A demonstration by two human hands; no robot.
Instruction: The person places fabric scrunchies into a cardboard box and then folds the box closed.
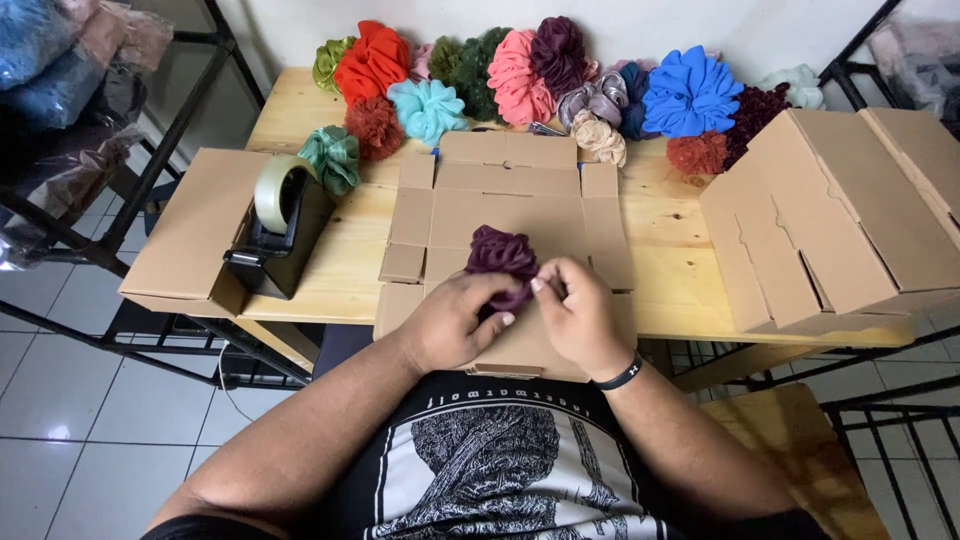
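Landmark: the flat unfolded carton [505,215] at the centre of the wooden worktop [660,290]. Left of it stands a tape dispenser [280,235], within reach. On the carton's near edge, the left hand [455,322] and right hand [578,315] both pinch a dark purple scrunchie [500,257], fingers clenched on its fabric. Behind lies a row of coloured scrunchies [560,80]. Right sit stacked folded cartons [840,215].

Crinkled cloth scrunchie [500,255], matt cardboard box [505,205], bare wood table [670,265].
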